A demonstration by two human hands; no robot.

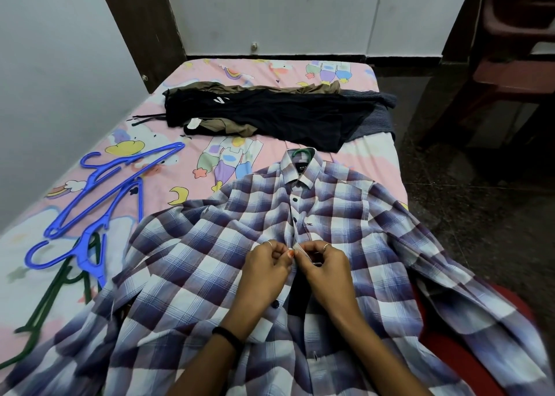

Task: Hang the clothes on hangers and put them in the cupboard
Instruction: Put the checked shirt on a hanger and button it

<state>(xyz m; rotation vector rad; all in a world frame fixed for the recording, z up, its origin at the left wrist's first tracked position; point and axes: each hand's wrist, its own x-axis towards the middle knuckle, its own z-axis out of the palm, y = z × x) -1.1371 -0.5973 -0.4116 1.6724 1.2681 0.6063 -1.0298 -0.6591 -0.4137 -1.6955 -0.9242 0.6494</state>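
Note:
A purple, blue and white checked shirt point(210, 245) lies spread front-up on the bed, its collar pointing away from me. The hook of a green hanger point(301, 152) pokes out of the collar. My left hand point(267, 268) and my right hand point(322, 265) meet at the middle of the shirt front, each pinching an edge of the button placket. Two dark buttons above my hands are fastened. Several blue hangers point(99, 197) and dark green hangers point(57, 290) lie on the left of the bed.
A pile of black, olive and dark striped clothes point(270, 113) lies across the far end of the bed with its pink cartoon sheet point(186, 167). A white wall and dark wooden post stand behind. Dark floor and red-brown furniture point(516, 50) are on the right.

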